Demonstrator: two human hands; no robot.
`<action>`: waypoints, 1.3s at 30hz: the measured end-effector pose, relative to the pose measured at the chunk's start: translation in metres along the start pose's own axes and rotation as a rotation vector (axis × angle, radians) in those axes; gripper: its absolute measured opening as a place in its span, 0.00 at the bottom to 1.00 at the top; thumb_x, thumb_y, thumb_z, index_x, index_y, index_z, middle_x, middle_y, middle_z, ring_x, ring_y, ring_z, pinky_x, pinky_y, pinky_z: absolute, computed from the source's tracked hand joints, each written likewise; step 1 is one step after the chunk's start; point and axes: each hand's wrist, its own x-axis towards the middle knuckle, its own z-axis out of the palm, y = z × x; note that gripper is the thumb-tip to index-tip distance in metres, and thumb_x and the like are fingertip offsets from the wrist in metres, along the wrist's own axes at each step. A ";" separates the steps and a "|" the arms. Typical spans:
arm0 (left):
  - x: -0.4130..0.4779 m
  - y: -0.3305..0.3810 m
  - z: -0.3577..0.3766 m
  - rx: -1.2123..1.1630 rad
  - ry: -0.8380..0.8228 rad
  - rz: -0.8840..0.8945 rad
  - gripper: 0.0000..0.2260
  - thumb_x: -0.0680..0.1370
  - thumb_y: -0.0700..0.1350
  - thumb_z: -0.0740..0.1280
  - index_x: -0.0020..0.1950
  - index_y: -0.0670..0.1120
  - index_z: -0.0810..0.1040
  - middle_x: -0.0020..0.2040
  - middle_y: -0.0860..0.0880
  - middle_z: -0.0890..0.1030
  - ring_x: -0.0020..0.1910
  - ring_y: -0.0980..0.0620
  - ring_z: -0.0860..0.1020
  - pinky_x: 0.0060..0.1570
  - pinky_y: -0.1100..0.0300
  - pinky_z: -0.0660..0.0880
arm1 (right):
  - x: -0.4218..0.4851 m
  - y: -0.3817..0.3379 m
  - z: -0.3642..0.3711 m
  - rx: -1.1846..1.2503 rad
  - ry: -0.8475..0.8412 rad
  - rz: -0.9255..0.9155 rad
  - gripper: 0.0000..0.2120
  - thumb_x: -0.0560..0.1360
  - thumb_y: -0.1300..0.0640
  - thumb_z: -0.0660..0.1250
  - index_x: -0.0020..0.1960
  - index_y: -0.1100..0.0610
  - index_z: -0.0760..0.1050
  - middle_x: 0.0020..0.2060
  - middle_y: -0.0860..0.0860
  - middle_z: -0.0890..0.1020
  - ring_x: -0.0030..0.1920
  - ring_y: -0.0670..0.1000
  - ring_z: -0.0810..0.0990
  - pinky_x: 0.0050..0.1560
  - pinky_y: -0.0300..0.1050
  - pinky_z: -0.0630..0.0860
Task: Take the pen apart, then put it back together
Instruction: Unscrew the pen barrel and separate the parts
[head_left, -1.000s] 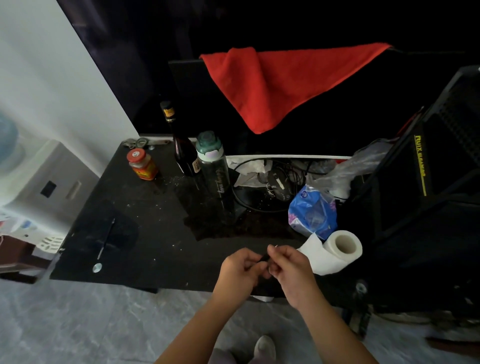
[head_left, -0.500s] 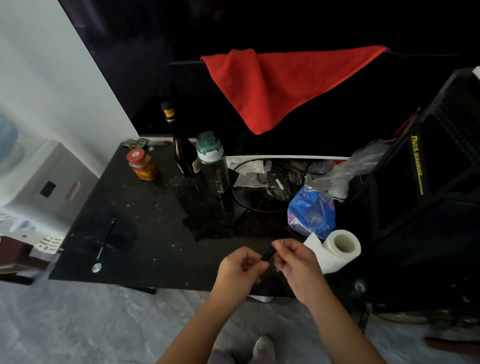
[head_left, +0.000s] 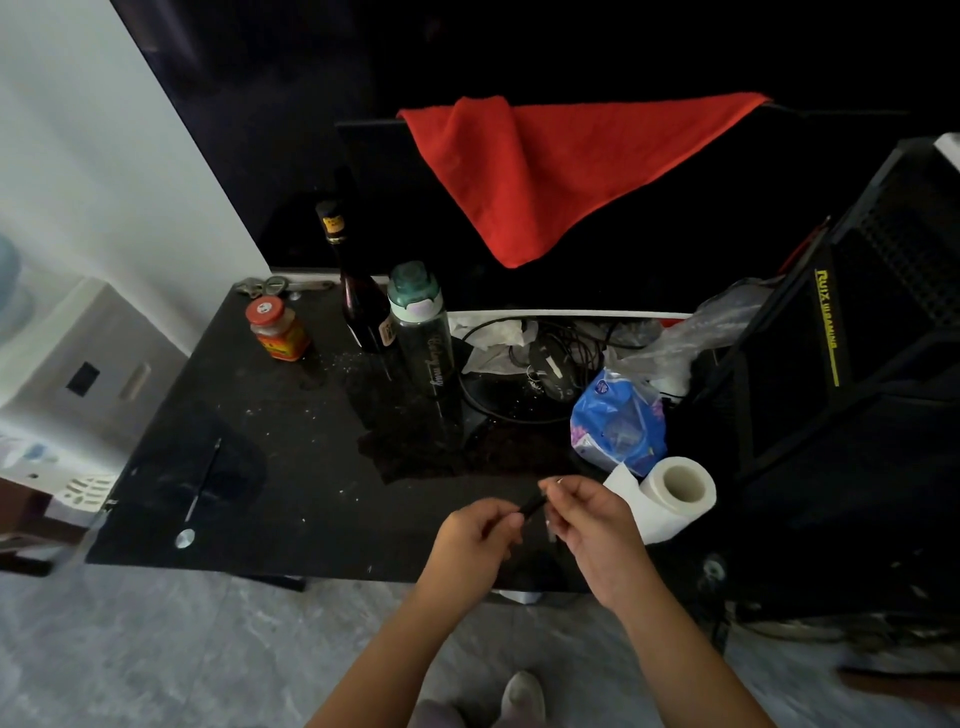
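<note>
A short black pen (head_left: 533, 504) is held over the near edge of the dark table (head_left: 291, 467). My left hand (head_left: 475, 535) pinches its lower end between thumb and fingertips. My right hand (head_left: 592, 525) grips its upper end, and a small silvery piece (head_left: 549, 530) hangs below those fingers. Only a short stretch of the pen shows between the two hands; the rest is hidden in the fingers.
A paper towel roll (head_left: 670, 493) lies just right of my right hand, with a blue bag (head_left: 618, 421) behind it. A green-capped bottle (head_left: 421, 332), a dark bottle (head_left: 358, 296) and a red-lidded jar (head_left: 275, 327) stand further back. A thin metal rod (head_left: 200, 488) lies at the left.
My hands were pressed together around the pen. They have drawn apart, the right hand shifting right, so a black stretch of the pen now shows between them.
</note>
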 end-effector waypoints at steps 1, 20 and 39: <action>-0.001 -0.001 0.000 -0.025 -0.023 -0.018 0.12 0.77 0.40 0.60 0.35 0.50 0.75 0.24 0.56 0.71 0.22 0.63 0.70 0.20 0.74 0.65 | 0.000 0.000 0.001 0.000 -0.002 -0.002 0.11 0.72 0.64 0.65 0.35 0.55 0.81 0.26 0.47 0.78 0.30 0.44 0.74 0.35 0.35 0.74; -0.001 -0.014 0.001 -0.002 0.036 0.045 0.08 0.73 0.44 0.68 0.39 0.55 0.71 0.28 0.55 0.72 0.25 0.63 0.71 0.27 0.72 0.67 | -0.003 0.004 0.004 -0.061 -0.039 0.016 0.11 0.73 0.64 0.64 0.39 0.54 0.82 0.28 0.47 0.81 0.34 0.45 0.77 0.38 0.38 0.75; -0.009 -0.018 -0.009 0.067 0.025 0.003 0.09 0.76 0.44 0.63 0.38 0.55 0.73 0.30 0.55 0.74 0.25 0.64 0.72 0.26 0.65 0.71 | 0.007 0.008 -0.006 0.149 -0.004 -0.012 0.08 0.73 0.62 0.63 0.42 0.55 0.81 0.27 0.48 0.78 0.31 0.43 0.75 0.32 0.34 0.75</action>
